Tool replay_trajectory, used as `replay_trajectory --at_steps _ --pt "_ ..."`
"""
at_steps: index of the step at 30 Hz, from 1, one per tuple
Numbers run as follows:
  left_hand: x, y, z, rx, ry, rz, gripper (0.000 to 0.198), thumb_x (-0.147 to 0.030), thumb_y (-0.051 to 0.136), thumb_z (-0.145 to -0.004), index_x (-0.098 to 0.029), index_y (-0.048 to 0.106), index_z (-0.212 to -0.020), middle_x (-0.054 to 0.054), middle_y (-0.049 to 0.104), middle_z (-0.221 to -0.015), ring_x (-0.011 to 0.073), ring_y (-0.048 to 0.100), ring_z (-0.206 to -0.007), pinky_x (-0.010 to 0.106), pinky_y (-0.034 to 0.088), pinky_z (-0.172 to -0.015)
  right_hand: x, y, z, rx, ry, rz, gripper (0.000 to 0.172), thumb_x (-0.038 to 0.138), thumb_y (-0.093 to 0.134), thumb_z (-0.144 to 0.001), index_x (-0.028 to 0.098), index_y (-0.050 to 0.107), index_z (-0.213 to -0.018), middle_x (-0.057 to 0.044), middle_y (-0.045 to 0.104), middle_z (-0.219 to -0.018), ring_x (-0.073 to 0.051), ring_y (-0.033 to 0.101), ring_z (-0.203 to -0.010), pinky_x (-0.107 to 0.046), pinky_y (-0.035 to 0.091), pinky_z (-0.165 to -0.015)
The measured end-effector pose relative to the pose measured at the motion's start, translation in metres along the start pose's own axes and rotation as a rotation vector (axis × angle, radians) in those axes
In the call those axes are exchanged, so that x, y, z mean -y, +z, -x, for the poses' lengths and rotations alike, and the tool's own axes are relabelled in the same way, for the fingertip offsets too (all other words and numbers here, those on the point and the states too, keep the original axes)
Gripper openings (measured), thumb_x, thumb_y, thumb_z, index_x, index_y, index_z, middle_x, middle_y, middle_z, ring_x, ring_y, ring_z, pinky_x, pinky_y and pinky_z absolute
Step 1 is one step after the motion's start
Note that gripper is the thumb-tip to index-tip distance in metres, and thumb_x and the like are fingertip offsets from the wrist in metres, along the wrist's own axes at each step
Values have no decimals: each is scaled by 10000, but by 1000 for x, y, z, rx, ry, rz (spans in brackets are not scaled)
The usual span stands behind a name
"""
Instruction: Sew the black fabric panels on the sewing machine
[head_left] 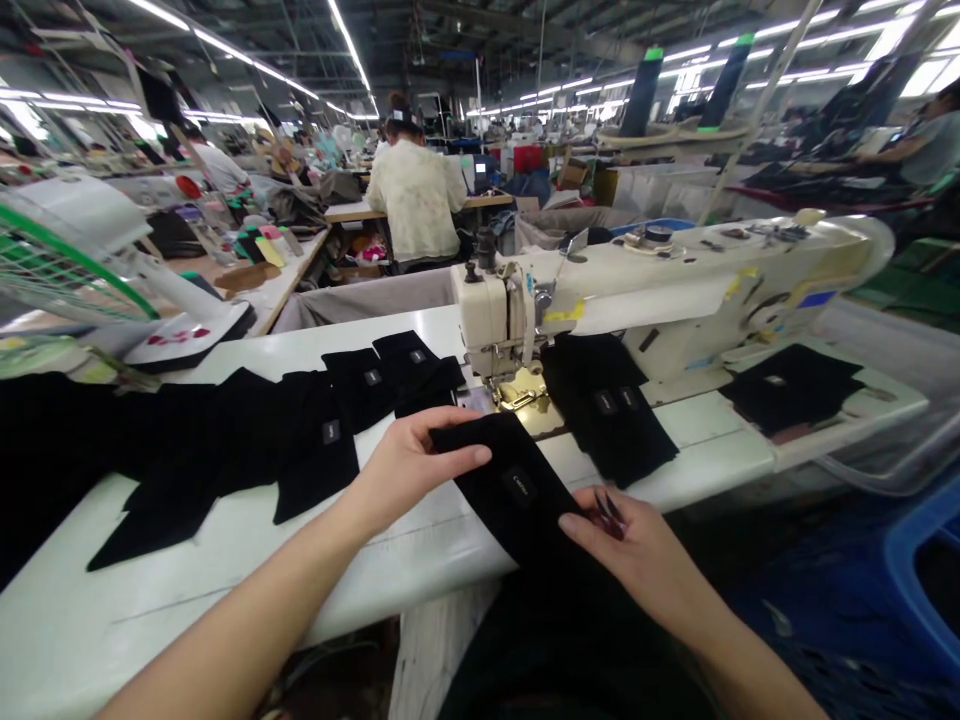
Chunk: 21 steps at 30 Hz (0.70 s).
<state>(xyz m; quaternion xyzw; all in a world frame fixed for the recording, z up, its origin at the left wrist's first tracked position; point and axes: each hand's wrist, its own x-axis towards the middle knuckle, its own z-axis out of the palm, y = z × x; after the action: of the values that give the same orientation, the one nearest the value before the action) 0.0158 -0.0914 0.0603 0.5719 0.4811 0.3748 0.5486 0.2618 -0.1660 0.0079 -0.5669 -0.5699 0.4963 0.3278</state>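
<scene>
Two hands (412, 468) on blk cloth (517, 490), white table (225, 560) (sewing rm (420, 190))

A garment factory floor, an industrial sewing machine (660, 270) that stood on a white work table (150, 610), labelled black fabric pieces (360, 390) that lay beside it, a co-worker (416, 200) who sat sewing beyond, long rows of workstations (255, 250) under strip lights (345, 50)

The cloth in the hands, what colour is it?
The cloth is black, and it shows best in the head view.
</scene>
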Motion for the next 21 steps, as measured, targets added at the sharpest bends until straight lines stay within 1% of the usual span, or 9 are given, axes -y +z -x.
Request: replay_trajectory --at_steps 2,4,6,8,12,15,17,19,21 --pt "-1 -7 -5 69 -98 -17 284 -326 890 -591 -158 730 -754 9 702 -749 141 623 -702 245 505 -691 -1 -4 -2 -27 17 6 296 470 618 -855 180 677 -847 13 590 -710 -161 544 -667 -271 429 -629" --pt "4 -10 -7 55 -182 51 308 -371 892 -585 -153 687 -657 3 673 -685 121 594 -652 230 484 -655 -2 -8 -4 -130 37 2 331 512 612 -861 189 682 -875 18 579 -703 -163 542 -673 -272 431 -639" --pt "10 -10 -9 10 -268 145 359 -456 866 -619 -155 674 -654 20 686 -718 129 600 -661 241 487 -651 -3 -11 -6 -245 46 11 358 547 616 -855 196 682 -878 24 562 -682 -163 531 -664 -273 427 -636" --pt "16 -8 -9 10 -307 132 381 -509 833 -663 -157 703 -728 43 709 -795 148 619 -707 254 491 -662 -2 -12 -7 -282 34 35 361 556 627 -845 200 679 -849 30 545 -655 -159 514 -640 -274 414 -618" --pt "21 -6 -12 -2 -129 -4 457 -447 855 -658 -207 733 -1028 32 727 -942 170 636 -858 257 482 -758 3 -11 -8 -203 -5 15 334 529 618 -859 203 675 -813 36 535 -642 -149 503 -628 -271 396 -603" --pt "22 -6 -17 -76 -60 -44 408 -464 856 -636 -192 742 -917 9 703 -797 150 609 -743 243 454 -687 6 -9 -8 -197 -3 -61 311 505 648 -841 196 674 -815 33 549 -669 -145 503 -648 -268 405 -619" --pt "24 -7 -21 -128 -63 -34 386 -495 849 -629 -177 725 -809 6 682 -729 141 585 -677 240 439 -643 5 -8 -8 -182 15 -143 307 485 712 -797 196 682 -899 34 563 -713 -141 505 -669 -264 413 -633" --pt "27 -8 -24 -153 -82 -1 397 -506 851 -616 -172 709 -775 7 679 -721 142 583 -662 240 439 -631 3 -7 -9 -144 31 -229 391 454 781 -748 207 674 -1031 44 561 -739 -133 502 -677 -255 414 -635" --pt "30 -9 -25 -164 -101 19 404 -502 859 -605 -167 696 -761 7 676 -716 141 582 -655 237 438 -623 -1 -7 -10 -131 36 -273 443 420 811 -733 217 662 -1097 56 538 -729 -119 482 -661 -243 402 -621"
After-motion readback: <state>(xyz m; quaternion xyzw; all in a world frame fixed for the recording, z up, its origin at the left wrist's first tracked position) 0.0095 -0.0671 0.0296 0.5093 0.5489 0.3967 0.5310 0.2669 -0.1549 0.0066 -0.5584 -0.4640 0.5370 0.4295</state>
